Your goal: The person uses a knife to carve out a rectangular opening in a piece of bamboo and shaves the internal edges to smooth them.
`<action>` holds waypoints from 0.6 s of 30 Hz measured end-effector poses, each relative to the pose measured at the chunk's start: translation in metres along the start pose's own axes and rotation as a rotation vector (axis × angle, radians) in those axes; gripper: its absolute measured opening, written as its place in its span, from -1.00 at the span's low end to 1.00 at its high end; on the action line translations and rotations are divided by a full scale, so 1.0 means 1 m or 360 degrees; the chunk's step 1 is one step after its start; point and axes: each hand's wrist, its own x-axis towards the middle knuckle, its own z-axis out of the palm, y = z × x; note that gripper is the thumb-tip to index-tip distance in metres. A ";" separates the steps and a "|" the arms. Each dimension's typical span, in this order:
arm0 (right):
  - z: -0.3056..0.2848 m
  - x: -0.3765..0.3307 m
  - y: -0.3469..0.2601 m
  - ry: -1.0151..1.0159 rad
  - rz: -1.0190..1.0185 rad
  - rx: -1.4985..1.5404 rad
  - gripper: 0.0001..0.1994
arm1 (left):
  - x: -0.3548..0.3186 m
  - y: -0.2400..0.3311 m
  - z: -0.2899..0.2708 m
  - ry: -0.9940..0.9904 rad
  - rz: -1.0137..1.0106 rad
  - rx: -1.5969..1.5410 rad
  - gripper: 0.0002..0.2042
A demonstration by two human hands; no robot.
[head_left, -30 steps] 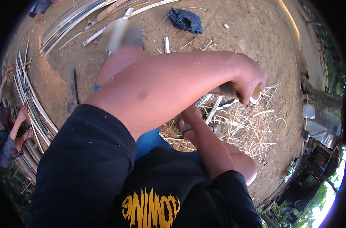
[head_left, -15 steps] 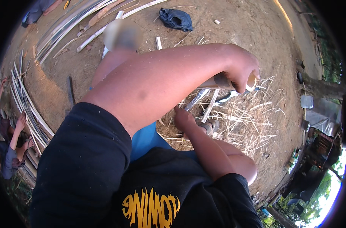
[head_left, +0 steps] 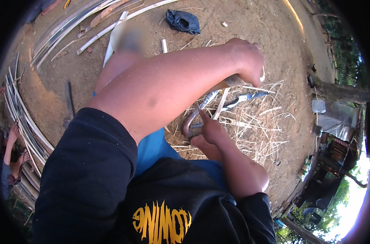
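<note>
"Two hands out; what's held?"

"Left hand (head_left: 248, 61) closed around a tube (head_left: 222, 84), near the shavings (head_left: 256, 126). Right hand (head_left: 213, 130) by a curved brown handle (head_left: 187, 127); its grip I can't tell."

"How to do it well?"

"I'd judge: keep the tube steady, fingers clear of its end."

"Change from half a second back?"

"Tube's round mouth now mostly hidden; handle's curve newly showing."

On dirt (head_left: 290, 49) nr top: crumpled blk plastic bag (head_left: 182, 22). Far R: pale container (head_left: 318, 106) nr greyish sheet (head_left: 337, 124), w/ brown trunk (head_left: 341, 93) just above. Btm R: greenery (head_left: 335, 211), v. bright sky (head_left: 353, 211).
</note>
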 end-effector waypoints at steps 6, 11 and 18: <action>-0.053 -0.036 -0.015 0.0016 0.0114 -0.0251 -0.34 | -0.005 -0.004 -0.001 -0.0115 0.0059 -0.0018 -0.33; -0.066 -0.041 -0.007 0.0229 0.0021 -0.0380 -0.39 | -0.007 -0.001 0.002 -0.0045 0.0155 -0.0002 -0.33; -0.071 -0.031 -0.021 0.0089 0.0069 -0.0509 -0.28 | -0.012 -0.004 -0.001 -0.0062 0.0197 -0.0037 -0.36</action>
